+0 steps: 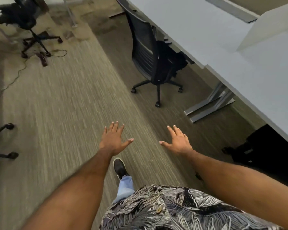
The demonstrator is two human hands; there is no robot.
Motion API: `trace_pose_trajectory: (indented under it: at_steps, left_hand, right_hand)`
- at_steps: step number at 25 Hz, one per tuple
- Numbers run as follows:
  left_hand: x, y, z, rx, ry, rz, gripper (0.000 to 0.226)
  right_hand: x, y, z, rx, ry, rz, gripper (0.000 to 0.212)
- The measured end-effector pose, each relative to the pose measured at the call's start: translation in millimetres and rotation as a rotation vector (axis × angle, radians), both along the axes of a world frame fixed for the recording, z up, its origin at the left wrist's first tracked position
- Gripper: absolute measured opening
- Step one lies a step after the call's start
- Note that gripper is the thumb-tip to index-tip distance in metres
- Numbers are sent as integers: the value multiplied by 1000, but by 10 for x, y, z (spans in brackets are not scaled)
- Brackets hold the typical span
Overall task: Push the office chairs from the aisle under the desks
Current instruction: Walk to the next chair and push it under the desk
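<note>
A black mesh-back office chair point(148, 52) stands ahead on the right, its seat tucked partly under the grey desk point(206, 30) and its backrest toward the aisle. A second black chair point(22, 19) stands at the far left, out on the carpet. My left hand point(114, 139) and my right hand point(179, 141) are stretched out in front of me, palms down and fingers spread, holding nothing. Both hands are well short of the nearer chair, with bare carpet in between.
Chair-base legs with casters point(8, 140) stick in from the left edge. A power strip point(42, 58) and its cable lie on the carpet near the far chair. Grey desk feet point(208, 107) and a black object point(269, 150) sit under the desk at the right.
</note>
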State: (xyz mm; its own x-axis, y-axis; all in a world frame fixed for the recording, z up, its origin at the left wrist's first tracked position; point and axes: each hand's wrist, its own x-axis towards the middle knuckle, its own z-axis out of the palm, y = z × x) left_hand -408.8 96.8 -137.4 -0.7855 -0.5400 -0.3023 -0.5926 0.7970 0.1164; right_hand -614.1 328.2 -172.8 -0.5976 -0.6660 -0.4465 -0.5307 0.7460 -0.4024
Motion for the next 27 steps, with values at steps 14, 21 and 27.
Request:
trace_pose_trajectory:
  at_steps: [14, 21, 27]
  left_hand:
    - [-1914, -3440, 233, -49, 3, -321, 98]
    - [-3371, -4362, 183, -32, 103, -420, 100]
    - [-4612, -5328, 525, -43, 188, -391, 97]
  right_hand:
    - [-939, -2907, 180, -140, 13, -430, 99]
    - [-2158, -3951, 66, -212, 20, -646, 97]
    - [-3108, -4941, 337, -451, -33, -844, 94]
